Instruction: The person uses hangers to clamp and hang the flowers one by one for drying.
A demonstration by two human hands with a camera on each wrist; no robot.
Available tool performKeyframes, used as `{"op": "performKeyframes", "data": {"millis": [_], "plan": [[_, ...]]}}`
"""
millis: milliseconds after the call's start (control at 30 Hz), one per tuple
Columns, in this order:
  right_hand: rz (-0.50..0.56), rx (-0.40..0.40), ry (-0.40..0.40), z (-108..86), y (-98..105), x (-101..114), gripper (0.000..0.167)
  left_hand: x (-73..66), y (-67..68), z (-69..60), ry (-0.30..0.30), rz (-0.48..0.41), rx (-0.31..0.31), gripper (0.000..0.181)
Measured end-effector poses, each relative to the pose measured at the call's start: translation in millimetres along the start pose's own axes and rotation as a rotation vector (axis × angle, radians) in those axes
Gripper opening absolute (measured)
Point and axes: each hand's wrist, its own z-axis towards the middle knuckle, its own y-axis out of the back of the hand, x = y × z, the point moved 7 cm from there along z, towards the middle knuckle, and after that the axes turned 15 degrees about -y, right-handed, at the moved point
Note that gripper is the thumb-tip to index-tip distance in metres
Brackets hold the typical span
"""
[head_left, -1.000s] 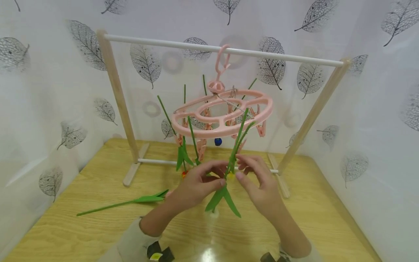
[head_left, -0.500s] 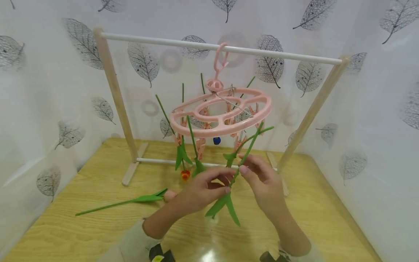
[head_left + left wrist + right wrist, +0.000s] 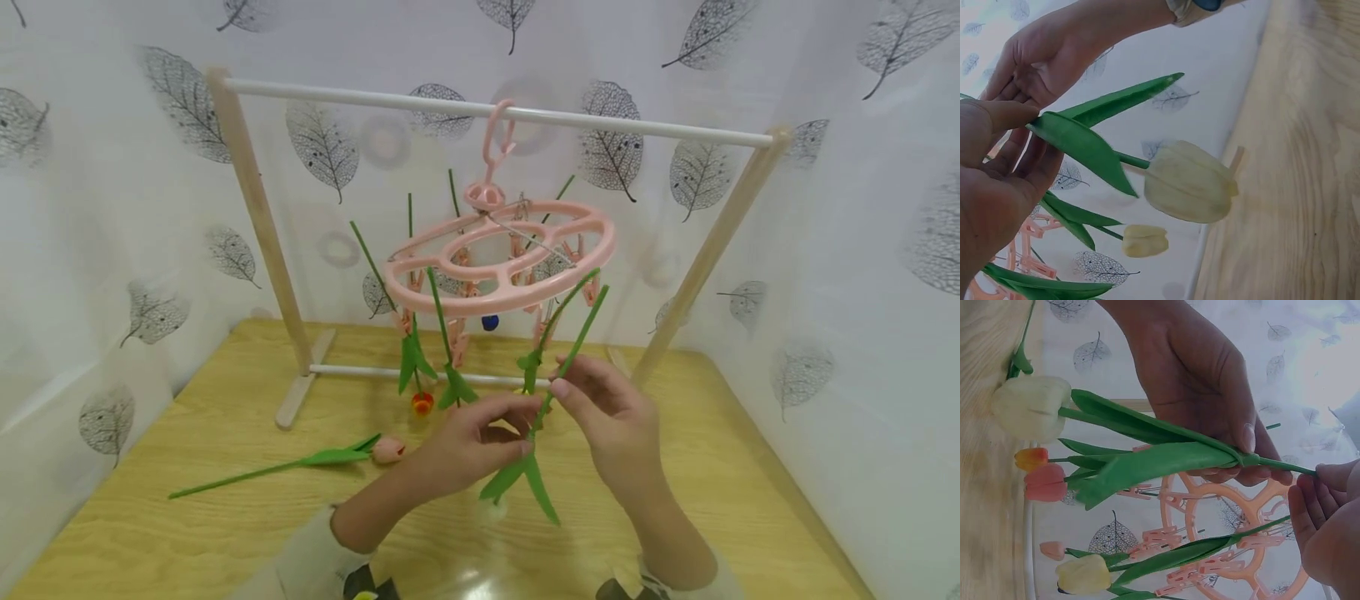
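A white artificial tulip (image 3: 1188,181) hangs head down between my hands, its stem (image 3: 588,325) leaning up to the right. My left hand (image 3: 472,442) pinches it just above the green leaves (image 3: 1160,465). Higher up, the thumb and fingers of my right hand (image 3: 615,425) pinch the same stem, as the right wrist view also shows. Just behind them a yellow tulip (image 3: 1085,575) hangs from the pink clip hanger (image 3: 510,304), its stem pointing upward. An orange-red tulip (image 3: 422,404) and other tulips hang head down from clips at the hanger's left and back.
The hanger hooks over the white bar (image 3: 337,96) of a wooden stand (image 3: 262,225). A pink tulip (image 3: 388,450) lies on the wooden table (image 3: 187,550), left of my left forearm. A blue bloom (image 3: 491,322) hangs behind the ring. Leaf-printed curtain (image 3: 862,208) surrounds the table.
The white tulip's stem has tipped to the right, and both hands have shifted slightly right and down with it. The yellow tulip's stem swung right, then back.
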Motion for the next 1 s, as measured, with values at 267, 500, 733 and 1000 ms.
{"op": "performKeyframes", "data": {"millis": [267, 500, 733, 1000], "plan": [[0.031, 0.035, 0.020, 0.8, -3, 3, 0.027, 4.4, -1.6, -3.2, 0.002, -0.020, 0.023, 0.041], [0.012, 0.014, 0.002, 1.5, -2, 2, 0.023, 3.1, 2.5, -3.5, -0.011, -0.002, -0.010, 0.041], [0.016, 0.023, 0.006, 2.0, -3, 2, 0.023, 1.6, 3.3, -2.9, -0.006, 0.009, -0.021, 0.044], [-0.059, 0.012, -0.049, 5.5, 10, -2, 0.024, 0.4, 4.8, -0.5, -0.026, 0.017, -0.039, 0.044]]}}
